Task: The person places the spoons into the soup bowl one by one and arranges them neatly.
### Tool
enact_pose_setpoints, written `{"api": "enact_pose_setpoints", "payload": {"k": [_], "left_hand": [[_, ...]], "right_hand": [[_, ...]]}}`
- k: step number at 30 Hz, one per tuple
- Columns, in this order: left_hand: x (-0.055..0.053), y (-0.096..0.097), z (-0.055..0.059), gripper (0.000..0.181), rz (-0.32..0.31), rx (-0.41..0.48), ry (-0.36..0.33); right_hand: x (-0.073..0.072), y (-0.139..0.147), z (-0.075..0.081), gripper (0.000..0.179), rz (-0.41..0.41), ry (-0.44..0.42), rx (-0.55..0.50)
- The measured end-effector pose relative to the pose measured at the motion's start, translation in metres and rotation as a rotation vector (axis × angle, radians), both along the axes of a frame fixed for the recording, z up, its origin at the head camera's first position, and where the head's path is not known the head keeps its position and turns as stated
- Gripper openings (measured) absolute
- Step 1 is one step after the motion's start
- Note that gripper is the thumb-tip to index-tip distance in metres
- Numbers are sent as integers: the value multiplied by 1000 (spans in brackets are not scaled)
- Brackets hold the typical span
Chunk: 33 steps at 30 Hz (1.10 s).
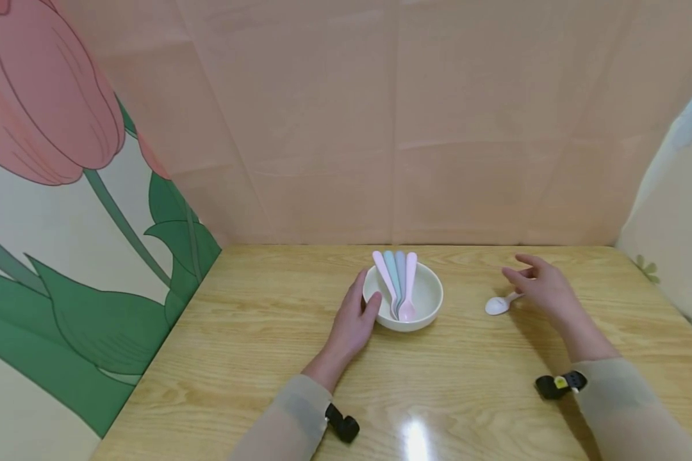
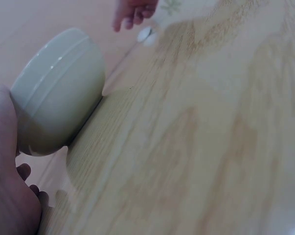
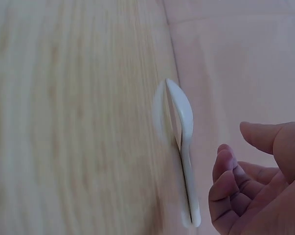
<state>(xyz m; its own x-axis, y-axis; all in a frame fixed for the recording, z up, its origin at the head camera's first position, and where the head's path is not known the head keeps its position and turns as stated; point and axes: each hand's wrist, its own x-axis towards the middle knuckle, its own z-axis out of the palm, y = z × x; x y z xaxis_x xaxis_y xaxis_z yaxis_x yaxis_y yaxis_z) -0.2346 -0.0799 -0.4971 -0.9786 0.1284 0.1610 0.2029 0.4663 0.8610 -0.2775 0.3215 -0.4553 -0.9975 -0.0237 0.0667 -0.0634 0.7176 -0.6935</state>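
Observation:
A white bowl [image 1: 403,325] stands on the table, and my left hand [image 1: 350,318] grips its left side, with the thumb at the rim. In the left wrist view the smooth outer wall of the bowl [image 2: 64,93] shows beside that hand. Several spoons [image 1: 402,282], pink, light blue and greyish-purple, lean in the bowl with handles up. Farther right a white spoon [image 1: 498,306] lies on the wood. My right hand [image 1: 544,288] hovers over its handle, fingers loosely bent and holding nothing. The right wrist view shows that spoon [image 3: 184,112] apart from the fingertips.
Both things rest on a light wooden table [image 1: 254,358]. A pink cloth [image 1: 392,128] hangs behind its back edge. At left stands a panel with a large printed tulip [image 1: 52,96], and a pale panel [image 1: 680,205] borders the right side.

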Motion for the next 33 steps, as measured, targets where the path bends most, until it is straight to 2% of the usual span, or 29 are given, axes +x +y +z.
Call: {"api": "enact_pose_setpoints", "payload": {"k": [11,22,33], "left_hand": [[0,0,0,70,2,-1,2],[1,1,1,70,3,5,0],[-2,0,-3,71,-11,26,32]], "right_hand": [[0,15,-1,81,-13,-25,11],[0,27,-5,84,-1,-109,-38],[1,31,-2,85,-6,-154,4]]}}
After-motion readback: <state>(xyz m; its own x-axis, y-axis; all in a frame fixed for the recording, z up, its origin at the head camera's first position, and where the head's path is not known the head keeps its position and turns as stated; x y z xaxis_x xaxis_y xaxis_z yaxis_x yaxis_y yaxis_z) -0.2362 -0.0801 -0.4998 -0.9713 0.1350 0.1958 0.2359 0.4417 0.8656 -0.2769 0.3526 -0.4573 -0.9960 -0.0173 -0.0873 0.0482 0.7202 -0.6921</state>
